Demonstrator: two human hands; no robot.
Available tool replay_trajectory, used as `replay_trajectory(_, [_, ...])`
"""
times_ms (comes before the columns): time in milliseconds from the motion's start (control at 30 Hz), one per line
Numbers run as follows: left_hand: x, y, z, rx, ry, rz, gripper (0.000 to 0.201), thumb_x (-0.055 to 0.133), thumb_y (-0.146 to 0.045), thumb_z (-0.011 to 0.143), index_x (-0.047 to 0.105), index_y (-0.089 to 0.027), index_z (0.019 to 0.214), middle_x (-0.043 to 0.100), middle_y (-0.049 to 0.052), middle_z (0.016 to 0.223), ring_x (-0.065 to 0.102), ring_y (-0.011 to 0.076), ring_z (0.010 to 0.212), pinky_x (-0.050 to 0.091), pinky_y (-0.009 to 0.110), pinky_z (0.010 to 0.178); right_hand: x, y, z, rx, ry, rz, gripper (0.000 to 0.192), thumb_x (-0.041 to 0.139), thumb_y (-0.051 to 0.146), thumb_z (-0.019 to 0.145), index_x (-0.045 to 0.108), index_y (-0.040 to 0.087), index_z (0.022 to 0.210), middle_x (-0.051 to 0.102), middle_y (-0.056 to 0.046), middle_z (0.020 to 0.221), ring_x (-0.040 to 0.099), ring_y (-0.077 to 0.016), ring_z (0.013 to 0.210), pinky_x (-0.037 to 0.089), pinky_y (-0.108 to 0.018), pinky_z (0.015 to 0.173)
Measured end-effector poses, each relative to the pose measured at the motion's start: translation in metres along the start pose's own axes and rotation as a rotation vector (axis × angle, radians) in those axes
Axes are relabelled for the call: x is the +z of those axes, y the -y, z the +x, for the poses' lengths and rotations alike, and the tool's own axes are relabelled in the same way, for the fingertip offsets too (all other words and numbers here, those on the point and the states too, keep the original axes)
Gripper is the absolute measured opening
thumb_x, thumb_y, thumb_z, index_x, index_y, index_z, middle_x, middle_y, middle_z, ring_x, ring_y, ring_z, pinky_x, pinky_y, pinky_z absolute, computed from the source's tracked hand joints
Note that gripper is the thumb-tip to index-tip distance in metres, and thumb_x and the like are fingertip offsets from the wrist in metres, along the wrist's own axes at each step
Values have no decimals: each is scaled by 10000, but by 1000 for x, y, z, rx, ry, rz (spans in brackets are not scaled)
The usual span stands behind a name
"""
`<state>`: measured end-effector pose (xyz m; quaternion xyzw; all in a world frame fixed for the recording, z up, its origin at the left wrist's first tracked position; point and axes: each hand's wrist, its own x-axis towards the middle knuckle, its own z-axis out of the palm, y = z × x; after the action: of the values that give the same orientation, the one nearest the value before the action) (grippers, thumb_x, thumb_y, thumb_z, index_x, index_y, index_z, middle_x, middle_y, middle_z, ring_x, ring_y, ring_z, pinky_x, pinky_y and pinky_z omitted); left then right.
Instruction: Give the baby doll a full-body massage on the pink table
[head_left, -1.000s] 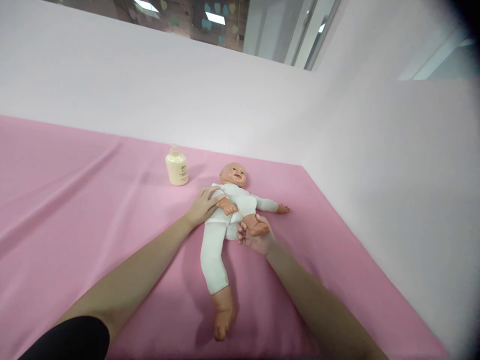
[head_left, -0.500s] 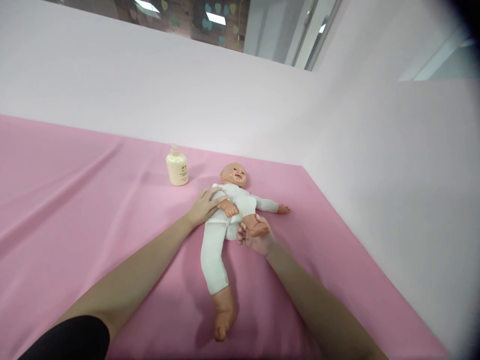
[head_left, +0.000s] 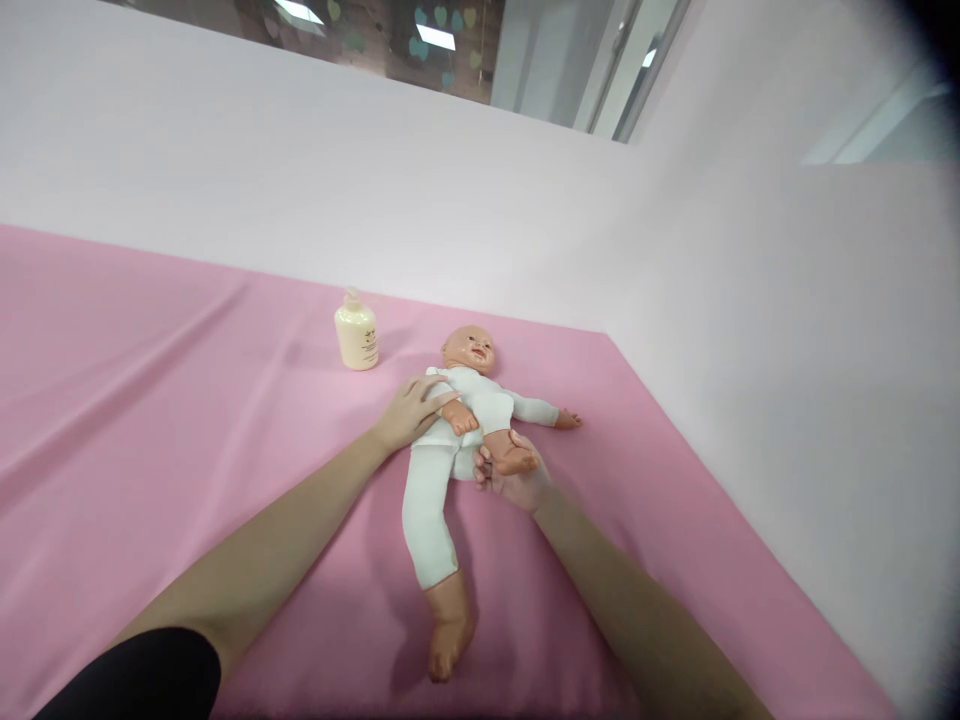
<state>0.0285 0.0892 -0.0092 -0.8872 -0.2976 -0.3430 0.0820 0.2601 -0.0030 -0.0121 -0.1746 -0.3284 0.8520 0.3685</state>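
Observation:
A baby doll (head_left: 429, 500) in a white cloth suit lies on its back, its head pointing away from me. My left hand (head_left: 409, 412) lies over the doll's bent arm at its side, fingers across the white sleeve; the doll's small hand (head_left: 460, 417) sticks out beside them. Lower on the right, my right hand (head_left: 521, 485) is wrapped round the doll's raised, bent leg near the ankle, and the bare foot (head_left: 517, 460) rests above my palm. The doll's other leg stretches straight toward me. Its other arm reaches out to the right on the sheet.
A cream-coloured pump bottle (head_left: 357, 335) stands upright to the left of the doll's head. The pink sheet (head_left: 187, 400) has a few creases. A white wall (head_left: 300, 180) rises behind it and another (head_left: 810, 350) along the right, with a window (head_left: 450, 45) above.
The view has shifted very slightly. Both hands and the doll stay in the same position.

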Motion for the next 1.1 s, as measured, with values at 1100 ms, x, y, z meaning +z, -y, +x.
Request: replay_trajectory(1100, [1,2,0,-23,11,-32,386,396,-248,907,511,-251,1276,434,118,1291,389,255,1156,339,426,970,4,0,-1,32,-5,-47,456,445,603,803,516,154,773,516,-32,811,556,-167,707,443,-320,702])
